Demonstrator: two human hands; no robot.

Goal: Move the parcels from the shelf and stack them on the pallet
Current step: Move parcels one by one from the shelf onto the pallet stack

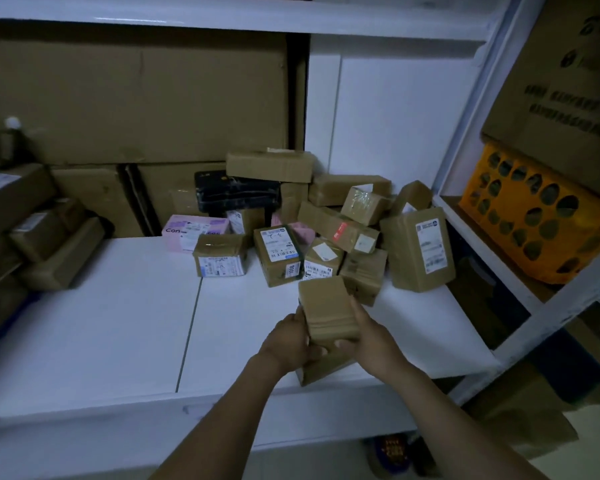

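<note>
Both hands clamp one small brown parcel (326, 306): my left hand (290, 341) curls round its left side and my right hand (369, 336) round its right, thumbs close together at its near edge. It is just in front of the parcel heap (329, 223), on my side of it, above the white shelf (101, 323). Another brown box (321, 370) shows directly under my hands, nearer me than the heap; whether I carry it too, I cannot tell. I judge the parcel light and stiff. Its cardboard is wrapped in glossy tape that may slip, so I should hold the opposite side faces, fingers tucked under the bottom edge. No pallet is in view.
</note>
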